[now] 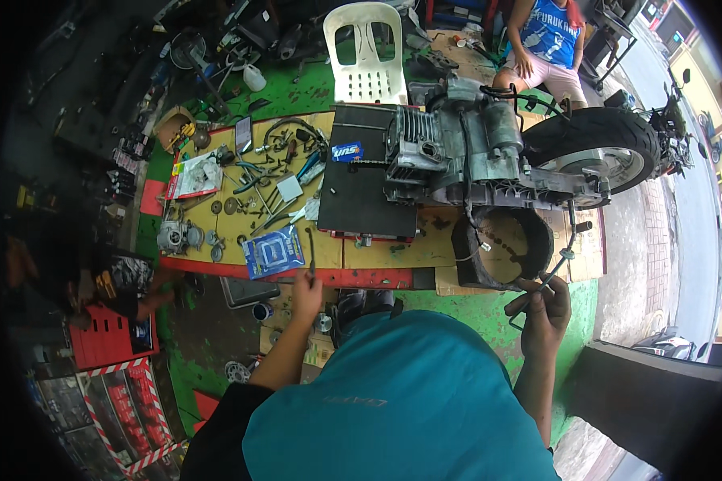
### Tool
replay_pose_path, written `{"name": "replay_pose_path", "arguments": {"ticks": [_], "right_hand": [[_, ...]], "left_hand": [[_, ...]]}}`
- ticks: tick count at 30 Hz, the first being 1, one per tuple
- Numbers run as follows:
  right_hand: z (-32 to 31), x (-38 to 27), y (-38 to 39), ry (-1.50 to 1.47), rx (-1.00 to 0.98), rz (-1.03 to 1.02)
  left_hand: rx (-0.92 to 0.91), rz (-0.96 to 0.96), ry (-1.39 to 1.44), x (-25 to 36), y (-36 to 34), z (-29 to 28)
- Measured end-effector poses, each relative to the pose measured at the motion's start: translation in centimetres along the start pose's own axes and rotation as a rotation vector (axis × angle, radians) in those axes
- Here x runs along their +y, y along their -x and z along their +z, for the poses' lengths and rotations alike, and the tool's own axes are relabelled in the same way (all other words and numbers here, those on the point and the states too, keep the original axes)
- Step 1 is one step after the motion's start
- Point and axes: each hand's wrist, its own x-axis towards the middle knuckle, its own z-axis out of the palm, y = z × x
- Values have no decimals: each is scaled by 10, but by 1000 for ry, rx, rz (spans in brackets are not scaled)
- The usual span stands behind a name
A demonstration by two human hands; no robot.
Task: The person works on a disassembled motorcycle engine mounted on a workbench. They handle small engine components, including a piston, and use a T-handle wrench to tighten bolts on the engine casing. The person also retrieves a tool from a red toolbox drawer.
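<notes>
two hands at the near edge of a parts-strewn desk (377, 252)

left grip (306, 290) is clamped on a thin dark rod (310, 250), just right of a blue rectangular packet (273, 255); right grip (544, 309) is wrapped round a dark cable (555, 271) below the black belt cover (501, 247). a blue label (347, 151) lies on the black mat (369, 188). green floor (473, 309) shows between the hands.

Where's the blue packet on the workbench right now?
In the head view, the blue packet lies at the near edge of the yellow workbench, on the person's left, just left of the thin dark tool that the left hand holds.
</notes>
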Motion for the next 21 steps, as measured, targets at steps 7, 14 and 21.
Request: {"name": "replay_pose_path", "arguments": {"ticks": [7,14,21], "right_hand": [[1,2,-7,-11,-31,-6],[8,2,-10,-7,-77,-3],[5,1,-2,-43,-53,6]], "left_hand": [[-148,119,144,120,30,-133],[-482,94,213,248,-67,-176],[-566,221,-20,315,-142,-176]]}}
